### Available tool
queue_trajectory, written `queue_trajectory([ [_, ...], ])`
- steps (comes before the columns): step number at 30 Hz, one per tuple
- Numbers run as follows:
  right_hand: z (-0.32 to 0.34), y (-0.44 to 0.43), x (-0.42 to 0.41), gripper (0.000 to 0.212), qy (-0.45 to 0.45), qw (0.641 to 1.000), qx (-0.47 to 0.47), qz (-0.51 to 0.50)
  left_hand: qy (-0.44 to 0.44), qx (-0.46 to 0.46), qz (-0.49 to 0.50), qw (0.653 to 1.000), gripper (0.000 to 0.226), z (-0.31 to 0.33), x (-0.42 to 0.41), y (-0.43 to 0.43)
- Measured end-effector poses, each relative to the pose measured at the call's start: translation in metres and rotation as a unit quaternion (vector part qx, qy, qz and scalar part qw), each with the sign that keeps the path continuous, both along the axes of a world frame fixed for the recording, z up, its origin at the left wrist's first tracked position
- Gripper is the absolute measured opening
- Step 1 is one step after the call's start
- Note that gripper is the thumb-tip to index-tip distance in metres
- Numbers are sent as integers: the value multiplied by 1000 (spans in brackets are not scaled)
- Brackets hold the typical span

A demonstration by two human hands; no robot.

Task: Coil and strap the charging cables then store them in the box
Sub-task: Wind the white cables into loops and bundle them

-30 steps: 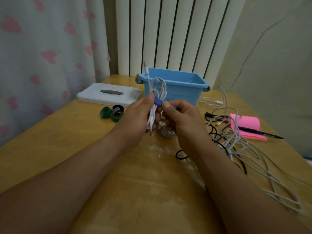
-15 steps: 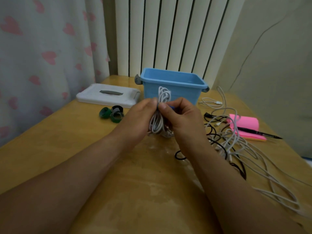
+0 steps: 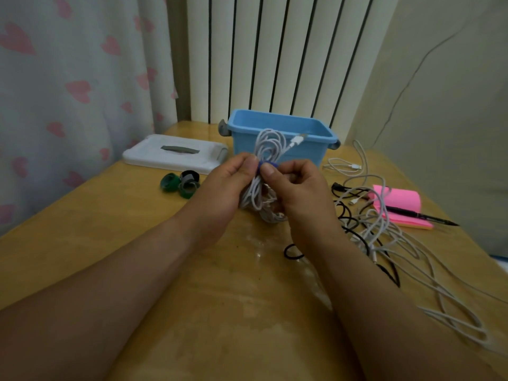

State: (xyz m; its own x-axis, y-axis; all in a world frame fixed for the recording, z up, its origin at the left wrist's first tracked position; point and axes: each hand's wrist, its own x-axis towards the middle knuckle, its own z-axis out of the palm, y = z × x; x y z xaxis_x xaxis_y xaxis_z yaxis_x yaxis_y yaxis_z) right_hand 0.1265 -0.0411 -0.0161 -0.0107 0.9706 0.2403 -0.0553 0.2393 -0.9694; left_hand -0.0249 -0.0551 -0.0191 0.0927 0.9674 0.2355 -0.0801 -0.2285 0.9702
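Above the table (image 3: 115, 243), before the blue box (image 3: 277, 149), left hand (image 3: 222, 193) and right hand (image 3: 299, 191) both pinch the white coiled cable (image 3: 268, 144) at its blue strap (image 3: 268, 165); light, limp and springy, it likely handles best gripped at the strapped waist.

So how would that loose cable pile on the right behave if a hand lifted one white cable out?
Probably floppy: the white cables lie in slack loops. It would likely drag others along, since they cross the black cable. One strand seems to lie over the pink notepad, so that may shift too.
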Motion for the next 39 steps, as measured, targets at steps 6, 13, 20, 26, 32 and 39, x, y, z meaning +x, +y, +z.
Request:
queue_trajectory([
  [6,0,9,7,38,-40,993,-53,96,61,18,-28,998,43,5,-13,1],
  [13,19,17,37,13,119,992,-31,-34,173,93,106,975,28,3,-34,15],
  [20,14,18,34,23,59,992,-38,-104,509,218,29,832,40,-19,-27,21],
  [26,-9,16,26,18,-355,923,115,-91,590,240,64,768,47,-21,-23,21],
  [32,-5,19,23,24,-207,949,172,-166,455,299,181,819,33,-14,-18,22],
  [39,-13,19,24,38,-307,909,154,-237,613,185,102,762,58,-27,-1,47],
])
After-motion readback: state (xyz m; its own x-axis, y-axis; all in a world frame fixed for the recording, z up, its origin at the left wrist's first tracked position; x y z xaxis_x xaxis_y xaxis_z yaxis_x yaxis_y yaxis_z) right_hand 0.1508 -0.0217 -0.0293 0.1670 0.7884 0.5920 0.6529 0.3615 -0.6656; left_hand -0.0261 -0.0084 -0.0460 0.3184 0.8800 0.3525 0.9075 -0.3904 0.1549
